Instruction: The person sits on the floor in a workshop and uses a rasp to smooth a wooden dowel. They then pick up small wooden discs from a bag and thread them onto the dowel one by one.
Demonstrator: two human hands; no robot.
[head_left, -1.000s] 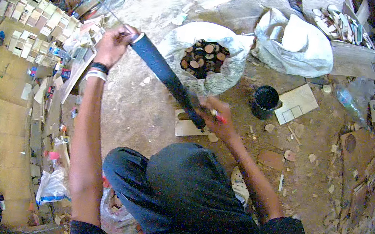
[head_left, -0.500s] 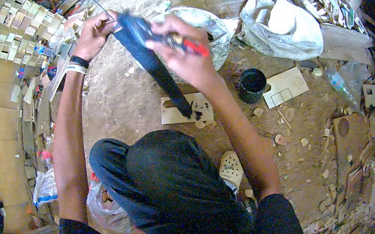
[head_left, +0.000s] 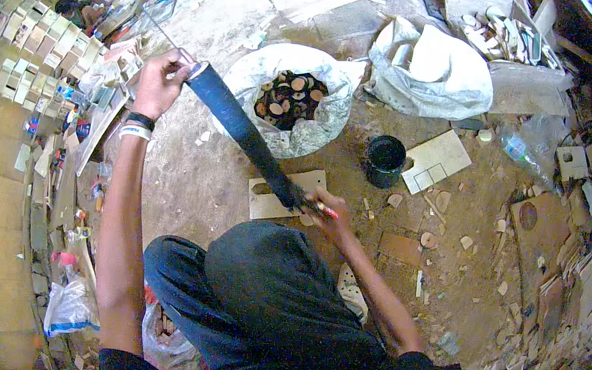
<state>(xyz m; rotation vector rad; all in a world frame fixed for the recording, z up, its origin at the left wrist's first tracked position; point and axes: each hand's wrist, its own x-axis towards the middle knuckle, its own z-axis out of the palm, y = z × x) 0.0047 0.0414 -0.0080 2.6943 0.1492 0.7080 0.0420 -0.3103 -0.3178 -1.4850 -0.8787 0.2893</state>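
Note:
A long piece painted black (head_left: 243, 130), wider at its upper left end, slants down toward the middle. My left hand (head_left: 160, 83) pinches a thin metal rod (head_left: 157, 27) at the wide end, with the fingers close to the piece. My right hand (head_left: 329, 220) is closed on a brush with a red handle (head_left: 326, 210). Its bristles are at the piece's narrow lower end and are mostly hidden. Beneath that end lies a pale wooden board (head_left: 262, 206) with a cut-out. A black pot (head_left: 392, 179) of dark paint stands to the right.
A white sack (head_left: 333, 123) of round wood offcuts sits beyond the piece, with another white sack (head_left: 455, 86) to its right. A marked board (head_left: 437, 161) lies by the pot. Scraps cover the ground at right; small wooden boxes (head_left: 41, 32) stand in rows at left.
My right hand has moved with the brush from the piece's upper end down to its lower end. The left hand still holds the upper end, slightly lower in view.

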